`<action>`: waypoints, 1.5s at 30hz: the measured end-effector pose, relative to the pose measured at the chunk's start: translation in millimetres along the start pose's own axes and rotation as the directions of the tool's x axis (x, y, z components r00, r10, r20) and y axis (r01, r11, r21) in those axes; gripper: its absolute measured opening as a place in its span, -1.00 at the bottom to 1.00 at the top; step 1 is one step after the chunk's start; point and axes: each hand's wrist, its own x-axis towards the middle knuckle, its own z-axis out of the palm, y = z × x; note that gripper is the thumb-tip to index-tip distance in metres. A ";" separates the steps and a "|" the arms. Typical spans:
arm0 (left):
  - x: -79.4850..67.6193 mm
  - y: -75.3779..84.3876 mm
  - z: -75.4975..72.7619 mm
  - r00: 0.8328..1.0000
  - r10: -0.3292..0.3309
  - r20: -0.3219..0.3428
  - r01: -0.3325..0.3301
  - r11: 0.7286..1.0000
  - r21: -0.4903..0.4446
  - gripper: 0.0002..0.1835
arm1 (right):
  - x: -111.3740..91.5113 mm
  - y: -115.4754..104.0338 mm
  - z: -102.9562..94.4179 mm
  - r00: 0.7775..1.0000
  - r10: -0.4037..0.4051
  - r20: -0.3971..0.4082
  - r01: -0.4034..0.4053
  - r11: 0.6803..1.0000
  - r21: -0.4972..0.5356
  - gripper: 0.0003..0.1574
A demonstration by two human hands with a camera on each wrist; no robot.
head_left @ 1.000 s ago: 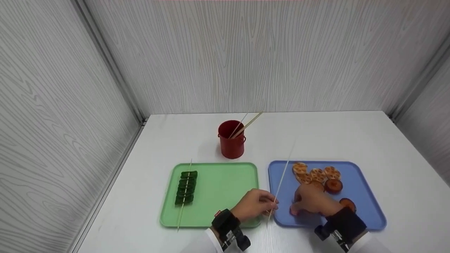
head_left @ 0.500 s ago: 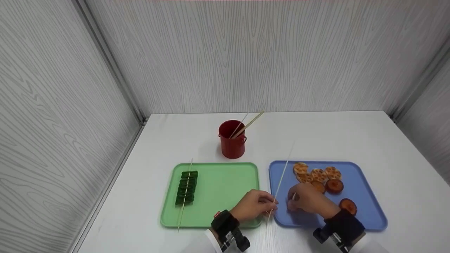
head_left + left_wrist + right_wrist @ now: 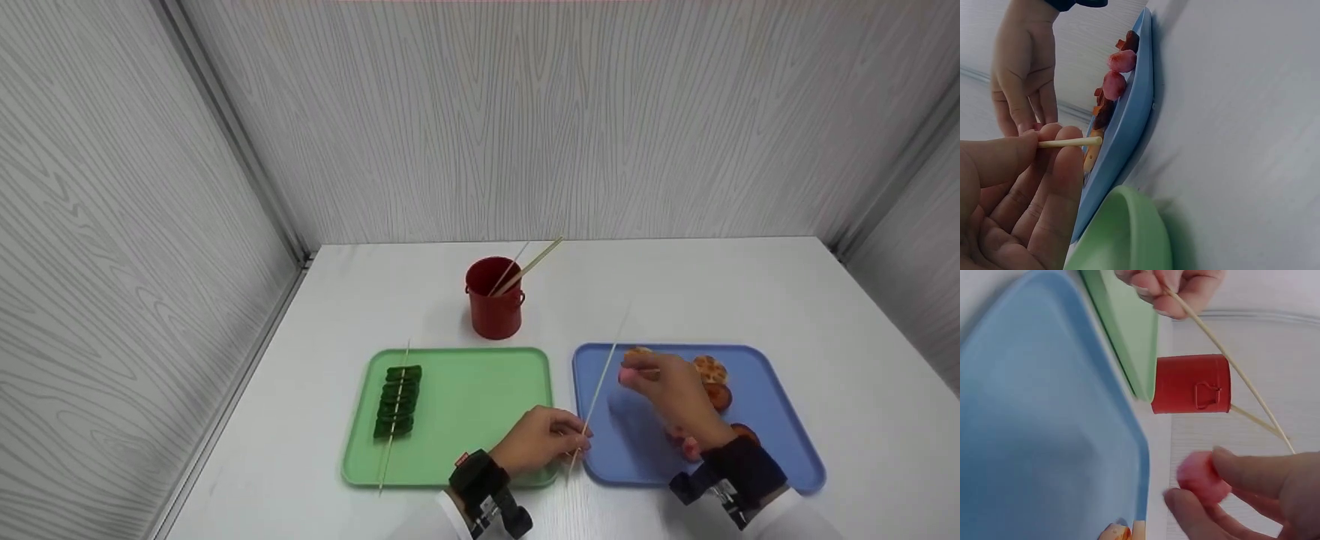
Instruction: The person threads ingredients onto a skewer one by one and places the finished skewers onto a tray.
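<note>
My left hand (image 3: 536, 442) pinches a thin wooden skewer (image 3: 604, 371) near its lower end, and the stick slants up and away over the blue tray's left side. In the left wrist view the blunt end of that skewer (image 3: 1069, 143) pokes out past the fingertips. My right hand (image 3: 671, 390) is raised above the blue tray (image 3: 787, 442), pinching a pink ball (image 3: 1202, 477) between thumb and fingers. The ball is apart from the skewer, whose far end rises close by in the right wrist view. More pink balls (image 3: 1114, 84) lie on the blue tray, partly hidden under the right arm.
Brown round slices (image 3: 718, 396) and lotus root slices (image 3: 709, 368) share the blue tray. On the green tray (image 3: 480, 375) lies a skewer of folded dark green pieces (image 3: 397, 401). A red bucket (image 3: 495, 311) with several sticks stands behind the trays.
My right hand has picked up the pink ball from the blue tray, then risen and moved farther from me with it. My left hand and the skewer have stayed nearly still.
</note>
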 end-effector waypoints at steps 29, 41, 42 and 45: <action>-2.0 -4.9 -0.5 0.999 0.029 0.044 -0.032 0.997 0.067 -0.83 | 11.8 -2.5 -41.1 0.920 0.391 -0.037 -0.075 0.268 0.961 -0.89; -5.0 -1.7 -1.5 0.998 0.016 0.061 -0.021 0.997 0.076 -0.83 | 11.3 -2.6 -41.8 0.913 0.406 -0.030 -0.088 0.269 0.959 -0.84; -5.2 -1.4 -1.7 0.998 0.019 0.064 -0.024 0.997 0.079 -0.83 | 11.3 -2.4 -41.6 0.916 0.399 -0.033 -0.085 0.274 0.958 -0.83; -5.9 -1.1 -2.4 0.997 0.024 0.071 -0.030 0.995 0.090 -0.83 | 10.9 -1.6 -41.6 0.921 0.388 -0.046 -0.074 0.287 0.955 -0.84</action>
